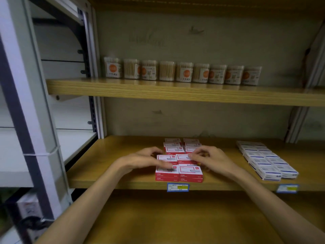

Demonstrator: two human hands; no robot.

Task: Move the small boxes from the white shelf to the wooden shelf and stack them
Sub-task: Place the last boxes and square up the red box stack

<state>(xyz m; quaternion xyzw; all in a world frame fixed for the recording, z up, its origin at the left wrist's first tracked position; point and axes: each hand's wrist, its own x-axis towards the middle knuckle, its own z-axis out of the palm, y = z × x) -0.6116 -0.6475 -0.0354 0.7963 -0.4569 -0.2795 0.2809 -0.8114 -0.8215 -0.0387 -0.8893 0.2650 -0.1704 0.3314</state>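
Note:
Several small red-and-white boxes [190, 171] lie in two rows, stacked two high at the front, on the wooden shelf [112, 166]. My left hand [146, 160] rests on the left row, its fingertips touching the top of the front-left and second-left boxes. My right hand [211, 159] is over the right row, its fingers curled on the far edge of the second box from the front. The white shelf [75, 143] stands to the left, and the part I can see holds no boxes.
Blue-and-white boxes [267, 161] lie in rows at the right of the same wooden shelf. Tubs of cotton swabs [182, 72] line the upper shelf. Price tags [177, 187] hang on the front edge. A white upright post [35, 120] stands at the left.

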